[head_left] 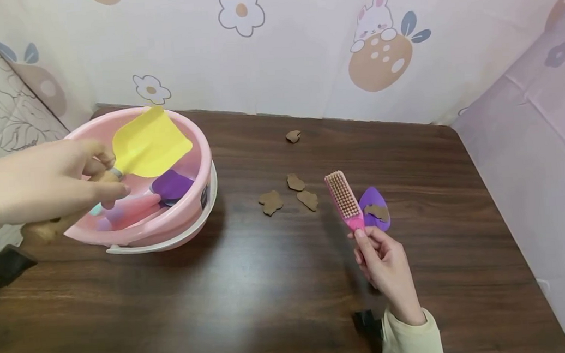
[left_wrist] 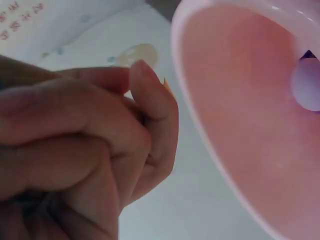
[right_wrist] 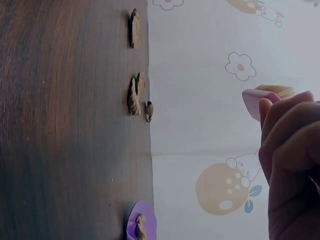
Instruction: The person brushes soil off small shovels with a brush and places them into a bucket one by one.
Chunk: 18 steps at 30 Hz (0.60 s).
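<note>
My left hand [head_left: 51, 181] grips the wooden handle of a yellow spatula [head_left: 149, 145], whose broad blade is over the pink bucket [head_left: 203, 165]. In the left wrist view the curled fingers [left_wrist: 112, 125] are beside the bucket's rim. My right hand [head_left: 387, 262] pinches a pink brush [head_left: 344, 197] by its handle, the bristles facing up in the head view. Below the brush lies a purple scoop-like piece [head_left: 373, 195] with a brown flake [head_left: 377, 212] on it; the right hand overlaps its lower end.
Inside the bucket are a purple-bladed tool [head_left: 172, 185] and a pink handle [head_left: 137, 207]. Several loose brown flakes [head_left: 270, 202] lie mid-table, one [head_left: 293, 137] further back. A patterned wall covering [head_left: 293, 50] borders the dark wooden table [head_left: 252, 310].
</note>
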Tool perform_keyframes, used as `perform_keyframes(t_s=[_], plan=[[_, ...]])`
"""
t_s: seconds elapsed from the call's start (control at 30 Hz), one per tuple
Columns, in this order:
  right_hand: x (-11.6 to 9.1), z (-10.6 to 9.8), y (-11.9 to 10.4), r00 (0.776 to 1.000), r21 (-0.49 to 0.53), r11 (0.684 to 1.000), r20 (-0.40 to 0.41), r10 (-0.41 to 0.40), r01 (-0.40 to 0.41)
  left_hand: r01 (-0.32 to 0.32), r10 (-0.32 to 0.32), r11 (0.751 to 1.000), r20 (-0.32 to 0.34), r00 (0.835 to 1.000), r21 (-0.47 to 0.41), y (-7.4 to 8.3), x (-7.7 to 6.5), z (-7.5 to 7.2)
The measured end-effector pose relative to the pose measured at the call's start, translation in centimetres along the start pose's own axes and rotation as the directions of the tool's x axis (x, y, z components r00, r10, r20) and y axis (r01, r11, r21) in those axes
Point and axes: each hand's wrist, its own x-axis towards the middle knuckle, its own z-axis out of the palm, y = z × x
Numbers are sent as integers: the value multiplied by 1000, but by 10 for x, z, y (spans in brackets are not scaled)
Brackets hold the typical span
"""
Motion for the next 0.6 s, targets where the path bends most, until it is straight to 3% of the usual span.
perform_keyframes(t_s=[0.17, 0.33, 0.5, 0.6], plan=[[0, -1, 1, 1000, -27, 1000, 0, -12, 12, 17, -8, 999, 194, 981, -45, 0, 15, -16], [0, 0, 2, 1000, -51, 998, 4, -24, 24, 76, -32, 992, 369, 929, -105, 4, 33, -29], [0, 2, 4, 999, -74, 996, 17, -45, 46, 17, 48, 990, 450, 892, -140, 12, 44, -33], [-1, 2, 4, 999, -88, 995, 16, -46, 47, -23, 68, 995, 472, 879, -102, 17, 51, -32]])
